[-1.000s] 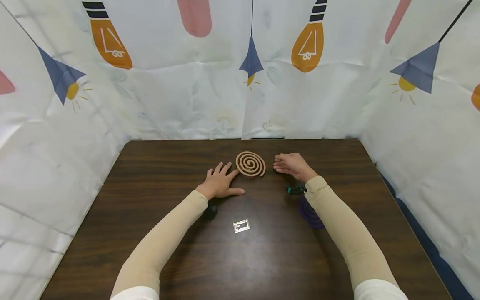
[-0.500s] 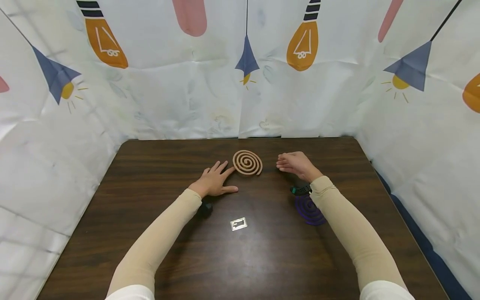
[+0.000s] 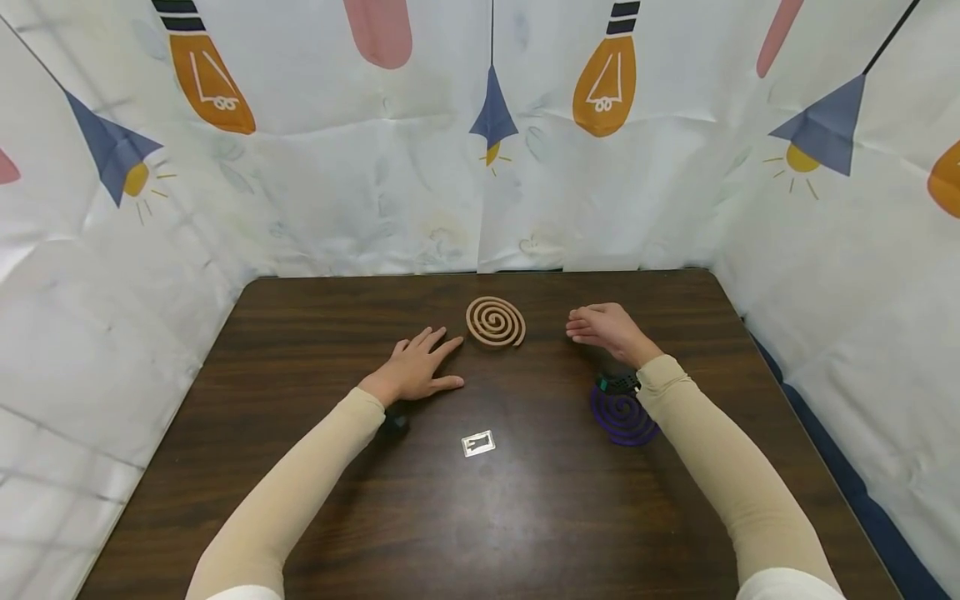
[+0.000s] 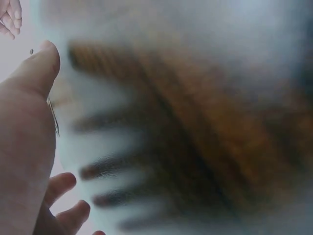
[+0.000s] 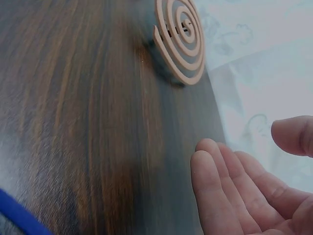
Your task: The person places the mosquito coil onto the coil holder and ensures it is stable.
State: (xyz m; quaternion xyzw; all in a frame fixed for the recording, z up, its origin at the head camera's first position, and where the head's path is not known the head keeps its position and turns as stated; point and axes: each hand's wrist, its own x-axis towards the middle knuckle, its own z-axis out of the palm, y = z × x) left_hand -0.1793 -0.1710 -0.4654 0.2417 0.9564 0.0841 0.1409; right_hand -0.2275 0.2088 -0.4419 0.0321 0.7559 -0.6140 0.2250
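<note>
Treat the tan coil (image 3: 496, 322), lying on the desk (image 3: 360, 517) between the wide-spread, unladen left hand (image 3: 413, 367) and the unladen right hand (image 3: 607, 328) with its fingers together, as probably brittle. Best to touch only the outer ring, lightly, and avoid brushing the purple coil (image 3: 624, 417) behind the right hand.

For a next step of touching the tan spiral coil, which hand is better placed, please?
Probably the left hand: its spread fingers end just short of the tan spiral coil. The right hand, on the coil's other side, leaves a wider gap.
</note>
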